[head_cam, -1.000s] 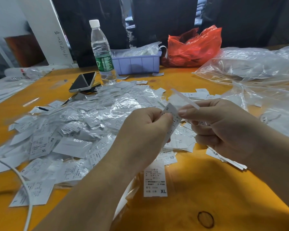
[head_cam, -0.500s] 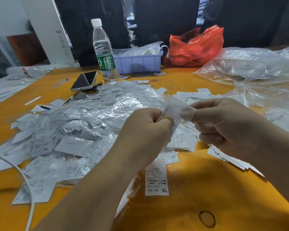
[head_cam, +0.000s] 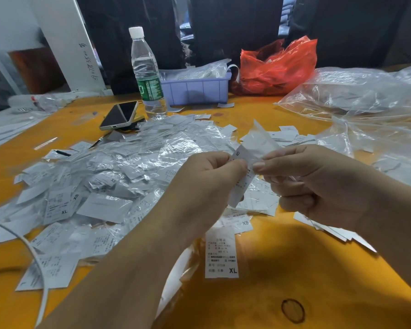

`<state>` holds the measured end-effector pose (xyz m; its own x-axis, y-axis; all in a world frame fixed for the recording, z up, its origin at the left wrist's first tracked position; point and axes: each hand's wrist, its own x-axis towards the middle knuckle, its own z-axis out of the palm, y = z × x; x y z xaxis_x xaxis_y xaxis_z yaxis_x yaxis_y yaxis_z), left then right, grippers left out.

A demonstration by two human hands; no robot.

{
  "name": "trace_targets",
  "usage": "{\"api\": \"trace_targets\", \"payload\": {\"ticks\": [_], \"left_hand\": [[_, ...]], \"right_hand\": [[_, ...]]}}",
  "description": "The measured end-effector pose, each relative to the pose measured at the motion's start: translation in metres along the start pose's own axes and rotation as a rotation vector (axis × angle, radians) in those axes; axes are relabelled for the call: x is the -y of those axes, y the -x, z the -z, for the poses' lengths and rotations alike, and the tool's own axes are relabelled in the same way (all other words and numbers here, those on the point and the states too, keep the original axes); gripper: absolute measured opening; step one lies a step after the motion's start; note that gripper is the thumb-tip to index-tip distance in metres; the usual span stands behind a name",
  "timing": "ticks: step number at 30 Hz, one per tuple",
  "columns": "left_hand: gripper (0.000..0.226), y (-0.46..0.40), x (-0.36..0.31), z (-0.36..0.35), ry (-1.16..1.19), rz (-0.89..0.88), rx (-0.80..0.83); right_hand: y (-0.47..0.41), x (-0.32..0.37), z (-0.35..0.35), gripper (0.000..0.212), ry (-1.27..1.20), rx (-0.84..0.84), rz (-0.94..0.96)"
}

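My left hand [head_cam: 199,188] pinches a white size label marked S [head_cam: 241,176] between thumb and fingers, above the orange table [head_cam: 294,269]. My right hand [head_cam: 318,184] pinches a small clear plastic sleeve [head_cam: 259,141] that sits around the label's upper end. Its lower fingers curl around a stack of white labels [head_cam: 337,231] that fans out below the palm. A big heap of bagged and loose labels [head_cam: 100,181] covers the table to the left. One loose XL label [head_cam: 221,255] lies flat just below my hands.
At the back stand a water bottle [head_cam: 147,74], a phone [head_cam: 119,115], a lilac plastic bin [head_cam: 197,89] and a red plastic bag [head_cam: 278,65]. Large clear plastic bags [head_cam: 365,103] lie at the right. A white cable [head_cam: 33,257] crosses the left front.
The clear sleeve was a thin edge-on strip a second ago. Now it stands opened out over the top of the S label. Both hands stay in nearly the same place.
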<state>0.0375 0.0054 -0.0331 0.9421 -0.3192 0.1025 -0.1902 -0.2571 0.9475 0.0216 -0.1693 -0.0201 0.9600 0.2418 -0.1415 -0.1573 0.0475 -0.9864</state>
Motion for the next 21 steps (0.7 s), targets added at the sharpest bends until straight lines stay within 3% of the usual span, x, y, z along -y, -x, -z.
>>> {"api": "trace_targets", "payload": {"ticks": [9, 15, 21], "left_hand": [[0.040, 0.0001, -0.0025, 0.0013, -0.045, 0.023, 0.062], [0.020, 0.0022, -0.0078, 0.0004, 0.044, 0.062, 0.128], [0.031, 0.0021, -0.0078, 0.0004, 0.092, 0.065, 0.143]], "right_hand": [[0.0023, 0.0013, -0.0009, 0.026, 0.037, 0.037, 0.022], [0.0030, 0.0021, -0.0012, 0.025, 0.090, 0.028, 0.038], [0.0006, -0.0001, -0.0001, 0.028, 0.117, 0.026, 0.051]]}}
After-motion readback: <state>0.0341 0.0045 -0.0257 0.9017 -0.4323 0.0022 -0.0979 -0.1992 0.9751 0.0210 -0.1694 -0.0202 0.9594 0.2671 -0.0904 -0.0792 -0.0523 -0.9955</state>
